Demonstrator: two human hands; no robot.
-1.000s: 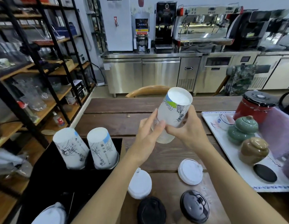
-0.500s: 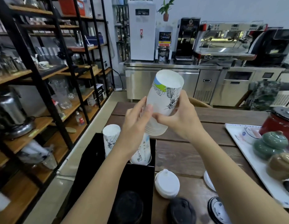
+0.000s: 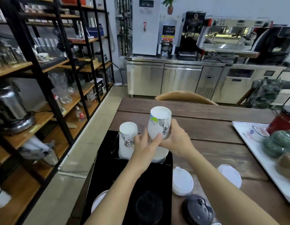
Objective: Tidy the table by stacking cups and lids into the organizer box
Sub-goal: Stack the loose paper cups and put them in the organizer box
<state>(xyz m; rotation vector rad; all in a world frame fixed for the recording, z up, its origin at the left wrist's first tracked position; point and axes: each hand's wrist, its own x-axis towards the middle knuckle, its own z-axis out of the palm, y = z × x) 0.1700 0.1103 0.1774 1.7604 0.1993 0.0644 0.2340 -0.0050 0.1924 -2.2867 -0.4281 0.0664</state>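
Note:
Both hands hold an upside-down white paper cup [image 3: 159,123] with black drawings, over the far right corner of the black organizer box [image 3: 168,169]. My right hand [image 3: 176,138] wraps its right side; my left hand [image 3: 146,145] presses its lower left. Directly under it stands another inverted cup [image 3: 160,154] in the box, mostly hidden by my hands. A second inverted cup [image 3: 127,140] stands to its left. In the box's near part lie a black lid [image 3: 148,207] and a white lid [image 3: 98,200]. On the table lie two white lids [image 3: 182,181] [image 3: 230,175] and a black lid [image 3: 197,208].
A white tray [image 3: 248,140] at the right carries green and brown lidded jars [image 3: 279,144] and a red pot [image 3: 285,120]. Black shelving with glassware lines the left. A wooden chair back [image 3: 184,96] stands at the table's far edge.
Both hands have lowered the held cup from chest height down over the right-hand cup standing in the box. The view has tilted slightly.

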